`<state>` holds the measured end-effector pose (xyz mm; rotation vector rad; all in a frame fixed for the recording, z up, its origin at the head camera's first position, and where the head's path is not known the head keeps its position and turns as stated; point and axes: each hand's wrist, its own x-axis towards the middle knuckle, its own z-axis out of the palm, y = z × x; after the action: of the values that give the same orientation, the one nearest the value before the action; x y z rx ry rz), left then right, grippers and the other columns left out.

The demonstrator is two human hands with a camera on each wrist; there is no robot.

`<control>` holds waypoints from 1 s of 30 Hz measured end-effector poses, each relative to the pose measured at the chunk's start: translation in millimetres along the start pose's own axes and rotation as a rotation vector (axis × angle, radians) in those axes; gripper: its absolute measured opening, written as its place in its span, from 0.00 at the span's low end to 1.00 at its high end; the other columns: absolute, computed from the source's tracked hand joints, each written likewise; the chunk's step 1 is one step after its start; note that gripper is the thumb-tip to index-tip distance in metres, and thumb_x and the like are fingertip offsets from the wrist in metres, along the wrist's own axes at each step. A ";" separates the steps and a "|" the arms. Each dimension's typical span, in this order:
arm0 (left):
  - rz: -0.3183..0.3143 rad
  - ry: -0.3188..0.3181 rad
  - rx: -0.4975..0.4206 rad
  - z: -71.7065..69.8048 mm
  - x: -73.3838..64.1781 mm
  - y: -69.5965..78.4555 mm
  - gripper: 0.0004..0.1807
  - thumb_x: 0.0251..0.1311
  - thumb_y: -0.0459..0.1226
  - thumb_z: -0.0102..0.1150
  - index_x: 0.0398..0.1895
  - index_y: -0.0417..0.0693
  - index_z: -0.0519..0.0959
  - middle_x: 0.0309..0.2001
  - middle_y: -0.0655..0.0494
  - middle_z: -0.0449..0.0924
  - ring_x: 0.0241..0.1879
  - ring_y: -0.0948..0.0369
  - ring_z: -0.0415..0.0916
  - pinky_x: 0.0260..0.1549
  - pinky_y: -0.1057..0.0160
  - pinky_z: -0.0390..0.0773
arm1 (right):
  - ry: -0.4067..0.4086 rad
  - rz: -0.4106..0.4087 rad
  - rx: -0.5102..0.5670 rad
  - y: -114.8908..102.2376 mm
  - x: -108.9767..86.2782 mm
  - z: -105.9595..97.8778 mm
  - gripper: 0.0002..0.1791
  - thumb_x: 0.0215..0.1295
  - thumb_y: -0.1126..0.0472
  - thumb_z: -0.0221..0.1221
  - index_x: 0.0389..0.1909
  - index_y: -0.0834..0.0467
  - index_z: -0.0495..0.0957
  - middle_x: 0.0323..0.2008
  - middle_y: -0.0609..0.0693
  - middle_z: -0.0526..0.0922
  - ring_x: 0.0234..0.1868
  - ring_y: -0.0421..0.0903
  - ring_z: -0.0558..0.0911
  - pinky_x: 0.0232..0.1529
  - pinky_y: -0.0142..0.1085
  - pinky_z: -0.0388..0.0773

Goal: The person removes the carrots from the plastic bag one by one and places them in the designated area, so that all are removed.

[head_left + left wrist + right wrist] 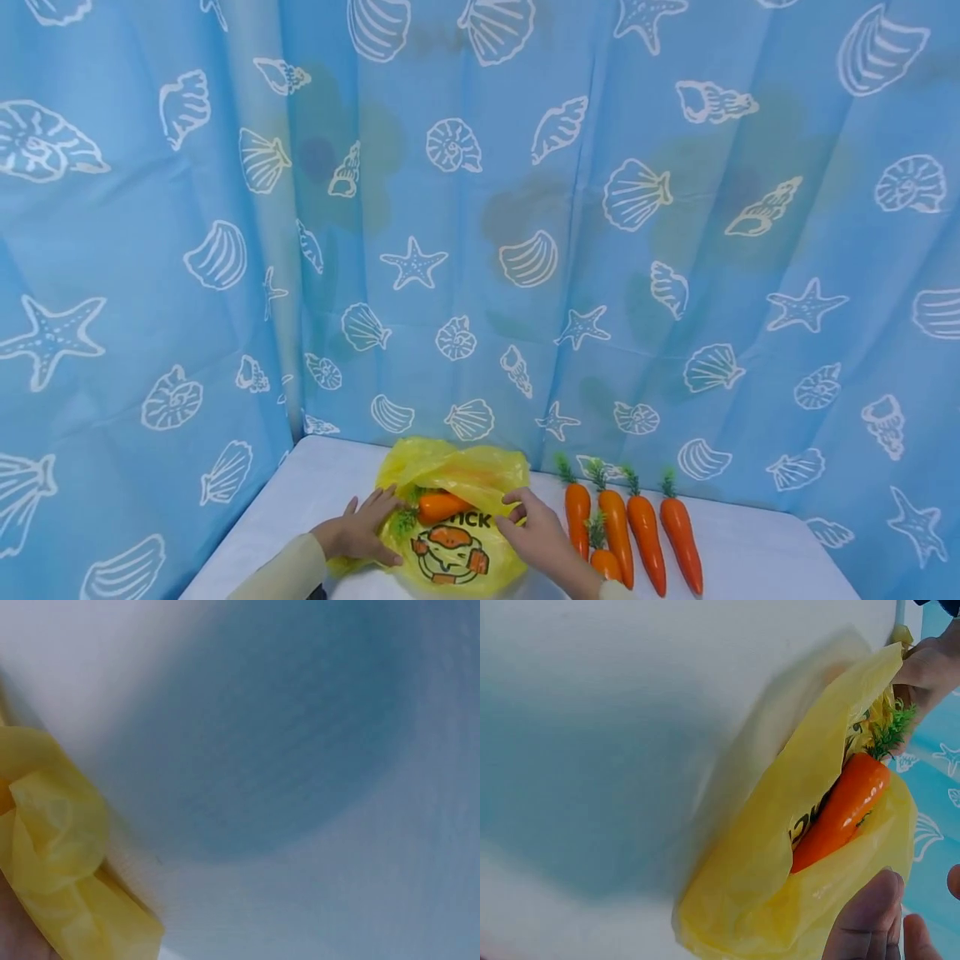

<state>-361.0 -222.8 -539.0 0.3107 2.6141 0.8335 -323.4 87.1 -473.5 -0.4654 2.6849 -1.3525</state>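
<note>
A yellow plastic bag [510, 475] with a printed cartoon lies on the table, its mouth spread apart. An orange toy carrot [855, 802] with green leaves lies inside, partly covered by the plastic. My left hand [363, 527] holds the bag's edge on the left side, near the leaves; bunched yellow plastic [60, 832] shows close to that hand in the left wrist view. At the bag's right side is my right hand [542, 533], fingers spread apart with nothing between them. In the right wrist view its thumb [870, 915] overlaps the lower bag.
Several toy carrots [645, 533] with green tops lie in a row to the right of the bag, a shorter one [606, 565] in front of them. A white cloth covers the table [757, 542]. Behind hangs a blue curtain [480, 208] with white shells and starfish.
</note>
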 end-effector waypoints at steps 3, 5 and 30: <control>-0.005 0.006 -0.011 0.5 1.2 0.2 0.39 0.33 0.61 0.69 0.55 0.68 0.67 0.73 0.46 0.44 0.71 0.41 0.35 0.61 0.32 0.25 | -0.029 -0.017 0.016 -0.2 3.8 4.7 0.20 0.62 0.51 0.57 0.48 0.61 0.72 0.31 0.50 0.75 0.24 0.42 0.73 0.21 0.35 0.71; -0.008 0.005 -0.006 1.3 2.3 -1.2 0.41 0.33 0.61 0.69 0.57 0.68 0.67 0.73 0.46 0.44 0.71 0.41 0.35 0.61 0.31 0.25 | -0.043 -0.024 0.024 -0.7 6.0 7.8 0.20 0.62 0.52 0.57 0.48 0.62 0.72 0.31 0.51 0.75 0.22 0.42 0.72 0.20 0.35 0.71; -0.027 -0.015 0.023 1.2 3.9 -1.0 0.47 0.32 0.66 0.65 0.63 0.72 0.63 0.73 0.47 0.43 0.71 0.41 0.35 0.61 0.31 0.26 | -0.031 0.021 -0.025 4.0 40.7 37.2 0.25 0.52 0.54 0.65 0.49 0.61 0.72 0.45 0.57 0.74 0.43 0.53 0.75 0.37 0.44 0.75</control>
<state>-364.1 -221.7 -541.6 0.2861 2.6100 0.7893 -354.6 47.9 -497.1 -0.4547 2.6773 -1.2971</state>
